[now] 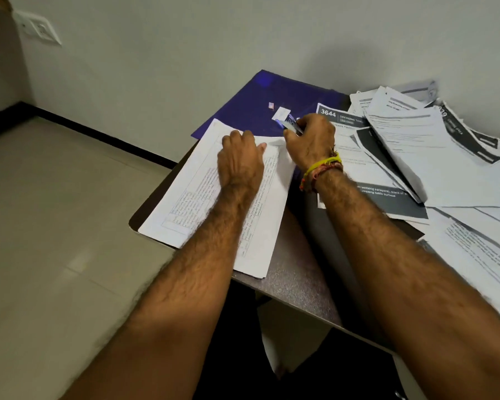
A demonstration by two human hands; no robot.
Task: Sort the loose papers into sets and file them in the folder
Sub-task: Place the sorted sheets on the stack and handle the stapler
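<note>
A squared set of printed sheets (pixel 191 197) lies at the table's left corner, and my left hand (pixel 240 160) presses flat on its far end. My right hand (pixel 312 140) grips a small blue stapler (pixel 290 124) at the far right corner of that set. Beyond both hands lies the dark blue folder (pixel 251 108), shut and flat against the wall. A messy heap of loose papers (pixel 416 157) covers the right half of the table, one sheet headed "3644" (pixel 329 114).
On the folder rest a small white box (pixel 280 113) and a tiny reddish item (pixel 271 105). The dark table (pixel 295 278) juts out over a tiled floor (pixel 55 226) at left. The wall stands close behind.
</note>
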